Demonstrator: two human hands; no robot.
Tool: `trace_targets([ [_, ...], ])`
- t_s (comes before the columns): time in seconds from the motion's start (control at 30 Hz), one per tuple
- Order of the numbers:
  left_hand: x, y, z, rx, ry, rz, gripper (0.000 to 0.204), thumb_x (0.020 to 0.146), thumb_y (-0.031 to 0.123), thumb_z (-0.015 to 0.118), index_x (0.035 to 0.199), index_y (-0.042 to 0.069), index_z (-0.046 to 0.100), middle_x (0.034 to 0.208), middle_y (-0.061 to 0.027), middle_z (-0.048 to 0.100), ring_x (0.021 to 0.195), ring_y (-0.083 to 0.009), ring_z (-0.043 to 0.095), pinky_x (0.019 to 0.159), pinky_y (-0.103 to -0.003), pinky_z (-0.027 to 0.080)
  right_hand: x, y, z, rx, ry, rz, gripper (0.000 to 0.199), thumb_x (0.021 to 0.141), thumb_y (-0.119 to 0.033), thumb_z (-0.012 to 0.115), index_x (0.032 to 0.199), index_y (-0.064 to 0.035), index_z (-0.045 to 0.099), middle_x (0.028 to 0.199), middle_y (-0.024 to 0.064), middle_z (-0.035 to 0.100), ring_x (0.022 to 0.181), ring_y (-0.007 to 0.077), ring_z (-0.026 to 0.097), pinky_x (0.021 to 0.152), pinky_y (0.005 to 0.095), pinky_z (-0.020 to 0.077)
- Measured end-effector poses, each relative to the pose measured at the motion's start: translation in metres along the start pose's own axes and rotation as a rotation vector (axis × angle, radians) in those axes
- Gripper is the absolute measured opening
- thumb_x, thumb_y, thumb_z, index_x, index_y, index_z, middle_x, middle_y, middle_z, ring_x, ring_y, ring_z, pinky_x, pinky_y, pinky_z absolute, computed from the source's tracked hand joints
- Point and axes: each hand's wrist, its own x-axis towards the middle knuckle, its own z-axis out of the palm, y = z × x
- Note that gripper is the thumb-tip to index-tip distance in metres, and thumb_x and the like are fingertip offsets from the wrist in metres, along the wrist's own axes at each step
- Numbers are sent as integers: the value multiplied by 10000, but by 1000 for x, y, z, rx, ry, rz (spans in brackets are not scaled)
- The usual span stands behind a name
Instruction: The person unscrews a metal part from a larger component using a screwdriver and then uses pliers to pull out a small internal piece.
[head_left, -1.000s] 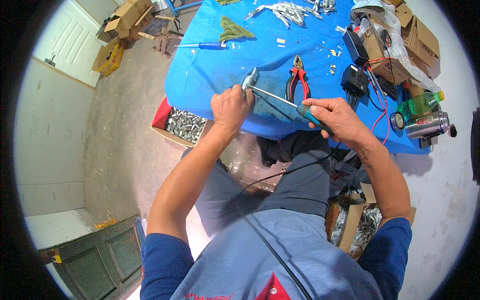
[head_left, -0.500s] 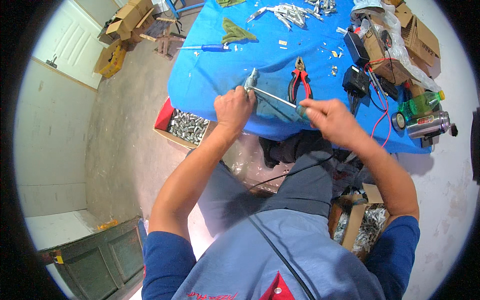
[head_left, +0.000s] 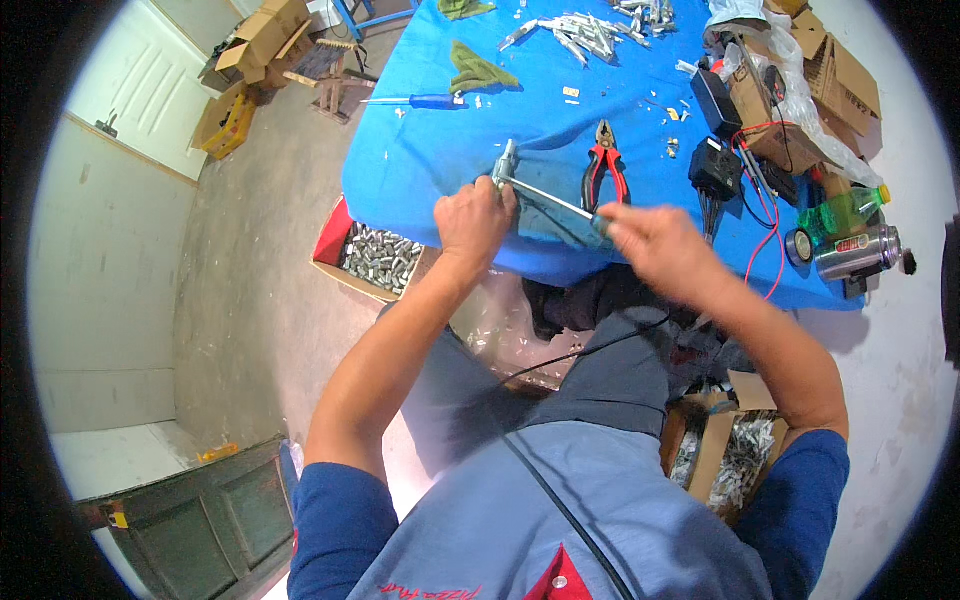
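Observation:
Near the front of the blue-covered table [head_left: 400,190], my left hand [head_left: 472,218] is closed round a small silvery metal part [head_left: 507,158] whose upper end sticks out past my fingers. My right hand [head_left: 660,250] grips the dark green handle of a screwdriver [head_left: 552,198]. Its long shaft slants up to the left, and its tip meets the metal part beside my left fingers; the exact contact spot is too small to tell. Just beyond the shaft lie pliers [head_left: 606,170] with red and black handles, jaws pointing away.
A blue screwdriver [head_left: 430,101] and a green cloth [head_left: 480,70] lie at the far left. Several metal parts [head_left: 590,35] are heaped at the back. A box of small metal pieces [head_left: 380,255] stands below the left edge. Black adapters [head_left: 715,168], a green bottle [head_left: 845,210] and a flask [head_left: 858,252] sit right.
The view has shifted slightly. My right hand and the screwdriver handle have moved a little, the hand smeared by motion, while my left hand keeps its hold on the metal part.

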Motion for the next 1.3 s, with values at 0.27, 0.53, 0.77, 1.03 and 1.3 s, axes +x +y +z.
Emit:
trace_targets([
  [0.27, -3, 1, 0, -17, 2, 8, 326, 862, 330, 645, 688, 63, 577, 633, -151, 639, 559, -346, 628, 519, -445, 477, 13, -7, -14, -82, -155, 95, 382, 890, -130, 586, 1259, -32, 602, 731, 173, 643, 582, 253, 643, 485, 369, 502],
  [0.53, -2, 1, 0, -7, -18, -8, 331, 860, 335, 647, 686, 64, 569, 648, -148, 640, 585, -344, 633, 533, -460, 473, 15, -1, -17, 176, -208, 226, 359, 944, -233, 571, 1258, -66, 613, 761, 164, 667, 594, 253, 648, 537, 398, 508],
  [0.77, -3, 1, -3, 5, -22, -22, 343, 855, 350, 657, 684, 68, 563, 643, -142, 635, 580, -344, 627, 536, -457, 461, 34, -8, -52, 521, -357, 737, 393, 958, -299, 584, 1273, -69, 635, 749, 35, 628, 535, 103, 552, 445, 232, 405],
  [1.03, -3, 2, -3, -27, -23, 8, 329, 846, 339, 663, 676, 78, 558, 639, -130, 637, 571, -338, 619, 540, -445, 435, 24, 0, -52, 69, -251, 146, 400, 874, -202, 635, 1263, -112, 633, 798, 142, 667, 634, 268, 646, 561, 370, 484],
  [1.3, -2, 2, -3, -79, -17, 21, 309, 839, 304, 674, 666, 82, 548, 607, -131, 624, 544, -341, 607, 526, -451, 429, 16, -23, -37, -292, -200, -14, 285, 890, -175, 618, 1172, -137, 625, 726, 176, 613, 671, 381, 619, 591, 466, 481],
])
